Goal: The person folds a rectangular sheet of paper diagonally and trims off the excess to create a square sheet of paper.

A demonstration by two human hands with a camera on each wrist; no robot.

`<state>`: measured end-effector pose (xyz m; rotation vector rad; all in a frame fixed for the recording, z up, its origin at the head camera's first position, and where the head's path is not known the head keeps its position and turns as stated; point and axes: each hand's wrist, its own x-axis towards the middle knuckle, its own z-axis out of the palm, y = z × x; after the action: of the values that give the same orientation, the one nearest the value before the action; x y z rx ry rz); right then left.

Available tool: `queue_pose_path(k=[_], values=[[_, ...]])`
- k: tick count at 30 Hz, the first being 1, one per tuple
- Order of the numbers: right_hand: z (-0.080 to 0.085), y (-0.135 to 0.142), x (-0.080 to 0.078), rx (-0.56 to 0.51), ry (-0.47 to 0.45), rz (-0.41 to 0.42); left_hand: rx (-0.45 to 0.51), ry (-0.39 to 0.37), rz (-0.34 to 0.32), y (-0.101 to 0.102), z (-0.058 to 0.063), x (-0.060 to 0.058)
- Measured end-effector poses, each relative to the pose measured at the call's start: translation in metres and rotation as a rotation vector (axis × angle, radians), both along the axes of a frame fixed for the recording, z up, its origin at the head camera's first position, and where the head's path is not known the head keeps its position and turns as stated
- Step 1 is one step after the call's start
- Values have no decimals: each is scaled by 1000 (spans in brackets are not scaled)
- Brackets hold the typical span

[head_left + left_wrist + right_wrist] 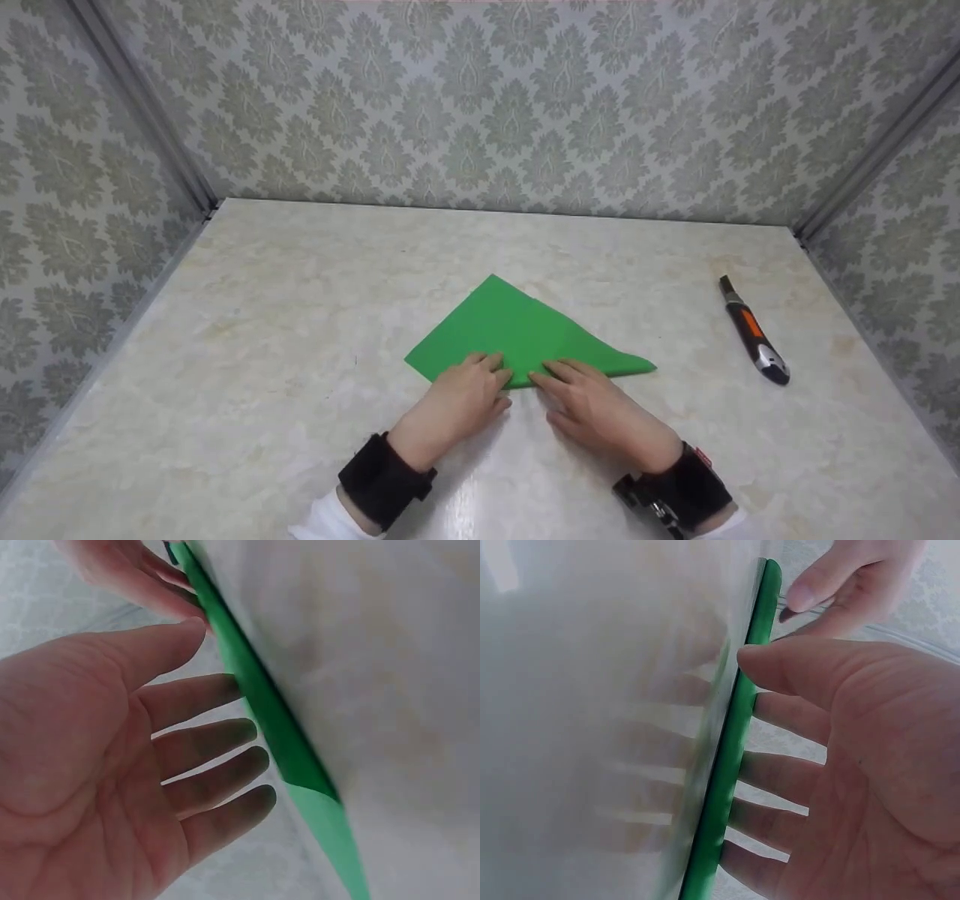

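A green sheet of paper point(517, 322) lies on the table in front of me, one corner pointing away. Its near edge is folded over into a rounded roll that runs out to a narrow tip on the right. My left hand point(469, 394) rests on the lower left part, fingers fairly straight across the paper. Beside it, my right hand point(592, 401) presses the folded edge point(739, 720) with extended fingers. In the right wrist view its thumb is right at that edge, while the other fingertips are hidden behind the green roll.
To the right lies a utility knife point(754, 337) with a black, orange and silver handle, its tip pointing away. The pale marbled table point(262, 300) is bordered by patterned wall panels point(487, 112) at the back and both sides. Each wrist wears a black strap point(384, 480).
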<state>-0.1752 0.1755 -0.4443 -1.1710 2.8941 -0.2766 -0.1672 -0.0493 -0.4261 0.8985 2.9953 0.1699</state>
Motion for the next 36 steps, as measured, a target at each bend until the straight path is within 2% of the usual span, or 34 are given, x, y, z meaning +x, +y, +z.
queue_pose_path(k=[4, 9, 12, 16, 21, 24, 29, 36], values=[[0, 1, -1, 2, 35, 23, -130, 59, 33, 14, 3, 18], [-1, 3, -2, 16, 108, 64, -310, 122, 158, 30, 1, 36], [-2, 4, -2, 24, 146, 78, -372, 116, 221, 36, -2, 41], [-2, 4, -2, 31, 152, 78, -423, 52, 278, 42, -5, 44], [-1, 4, -2, 43, 135, 73, -448, 7, 287, 44, -6, 46], [-1, 4, -1, 49, 131, 69, -423, -8, 286, 44, -7, 46], [0, 4, -1, 49, 132, 69, -403, 1, 275, 42, -7, 45], [-1, 3, 0, 48, 107, 58, -458, 9, 247, 41, -6, 44]])
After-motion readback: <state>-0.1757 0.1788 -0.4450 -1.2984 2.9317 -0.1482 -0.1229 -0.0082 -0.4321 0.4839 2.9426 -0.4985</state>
